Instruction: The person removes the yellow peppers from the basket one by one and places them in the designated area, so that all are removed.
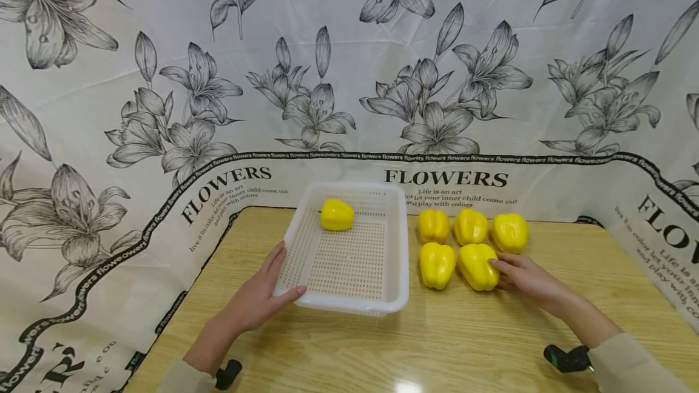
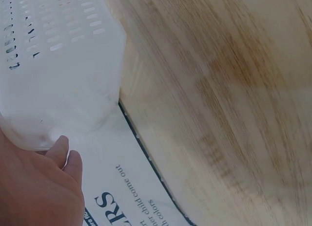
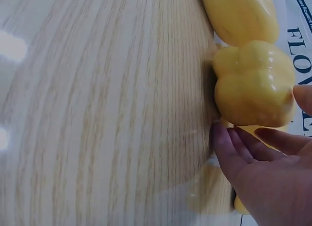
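A white perforated plastic basket (image 1: 401,272) stands on the table, with one yellow bell pepper (image 1: 337,215) lying in its far left part. At its near left corner my left hand (image 1: 256,296) grips the rim, thumb over the front edge and fingers along the left side. My right hand (image 1: 526,281) holds a yellow bell pepper (image 1: 476,267) at the front right of a group, its thumb on one side. In the right wrist view the fingers (image 3: 229,150) lie along the lower side of that bell pepper (image 3: 256,84). The basket's underside (image 2: 58,84) fills the left wrist view's upper left.
Several more yellow peppers stand right of the basket: a front one (image 1: 437,265) beside the held one, and a back row with its rightmost pepper (image 1: 510,232). A flower-printed cloth (image 1: 349,114) hangs behind the wooden table (image 1: 349,356).
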The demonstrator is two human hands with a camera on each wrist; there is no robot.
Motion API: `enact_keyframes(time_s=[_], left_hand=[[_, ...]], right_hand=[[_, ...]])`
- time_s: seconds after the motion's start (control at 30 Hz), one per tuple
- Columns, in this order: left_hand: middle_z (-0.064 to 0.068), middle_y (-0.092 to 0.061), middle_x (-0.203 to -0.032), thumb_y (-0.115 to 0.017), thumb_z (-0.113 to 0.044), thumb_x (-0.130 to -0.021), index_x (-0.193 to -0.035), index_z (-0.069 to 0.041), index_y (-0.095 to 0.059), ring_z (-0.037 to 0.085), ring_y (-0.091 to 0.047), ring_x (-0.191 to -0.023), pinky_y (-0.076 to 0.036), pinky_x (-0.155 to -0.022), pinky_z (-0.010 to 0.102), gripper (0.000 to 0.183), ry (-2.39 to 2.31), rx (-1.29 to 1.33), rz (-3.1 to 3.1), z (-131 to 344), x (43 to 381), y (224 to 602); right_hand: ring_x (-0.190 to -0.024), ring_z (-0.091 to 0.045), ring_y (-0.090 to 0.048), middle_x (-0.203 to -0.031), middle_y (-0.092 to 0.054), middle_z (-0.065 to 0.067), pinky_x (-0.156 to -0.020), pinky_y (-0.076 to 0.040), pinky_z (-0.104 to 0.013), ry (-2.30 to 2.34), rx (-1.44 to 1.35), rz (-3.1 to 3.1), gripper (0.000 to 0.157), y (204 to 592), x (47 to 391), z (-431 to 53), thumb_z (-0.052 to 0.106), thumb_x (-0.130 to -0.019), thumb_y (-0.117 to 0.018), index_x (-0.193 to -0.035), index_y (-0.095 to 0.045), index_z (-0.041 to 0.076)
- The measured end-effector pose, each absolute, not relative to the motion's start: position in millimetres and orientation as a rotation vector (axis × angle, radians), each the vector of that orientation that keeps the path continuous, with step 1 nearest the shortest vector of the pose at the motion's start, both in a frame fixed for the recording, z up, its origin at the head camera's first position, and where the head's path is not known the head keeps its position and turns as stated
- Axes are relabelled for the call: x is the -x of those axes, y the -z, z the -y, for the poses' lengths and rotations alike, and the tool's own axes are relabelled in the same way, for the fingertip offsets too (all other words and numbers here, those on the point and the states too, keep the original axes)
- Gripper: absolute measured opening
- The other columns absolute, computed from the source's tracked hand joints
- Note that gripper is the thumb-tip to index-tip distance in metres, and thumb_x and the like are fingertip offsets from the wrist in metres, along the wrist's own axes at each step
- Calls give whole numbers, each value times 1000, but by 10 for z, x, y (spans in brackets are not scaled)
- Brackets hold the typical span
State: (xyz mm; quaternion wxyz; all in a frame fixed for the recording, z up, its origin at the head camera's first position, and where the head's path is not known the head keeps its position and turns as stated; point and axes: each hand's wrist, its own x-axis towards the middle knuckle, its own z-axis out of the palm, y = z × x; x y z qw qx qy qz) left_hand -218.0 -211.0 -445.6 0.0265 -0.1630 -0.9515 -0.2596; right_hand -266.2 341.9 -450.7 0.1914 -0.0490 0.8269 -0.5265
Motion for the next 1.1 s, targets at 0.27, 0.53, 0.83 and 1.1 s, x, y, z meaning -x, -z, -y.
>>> enact_keyframes(time_s=[0.27,0.53,0.83,1.1], left_hand=[[1,-1,-173,-54,-71,-95,-165,-8,-10,40,-33,-149,-36,-115,59,104,786,503,2939,2111,2187,4470],[1,-1,-173,-56,-68,-95,-165,-8,-11,39,-32,-149,-36,-115,59,102,781,504,2936,2115,2200,4490],[3,-1,-173,-59,-63,-96,-165,-7,-10,40,-31,-150,-36,-116,58,101,773,505,2934,2114,2200,4496],[2,-1,-173,-57,-66,-95,-165,-8,-10,39,-31,-150,-35,-116,58,102,783,507,2932,2117,2194,4491]], right_hand=[[-129,-33,-53,-154,-27,-42,-96,-56,-39,1485,77,-2348,73,4512,2623,-3393,33,-113,-37,-153,-9,-21],[-122,-29,-61,-149,-31,-45,-95,-57,-40,1536,55,-2295,70,4502,2533,-3370,28,-113,-37,-150,-10,-26],[-120,-35,-63,-144,-39,-45,-93,-58,-41,1508,79,-2337,68,4482,2475,-3365,26,-112,-40,-147,-17,-27],[-122,-48,-59,-143,-39,-46,-93,-58,-47,1322,112,-2509,78,4287,2418,-3426,37,-111,-41,-152,-12,-22]])
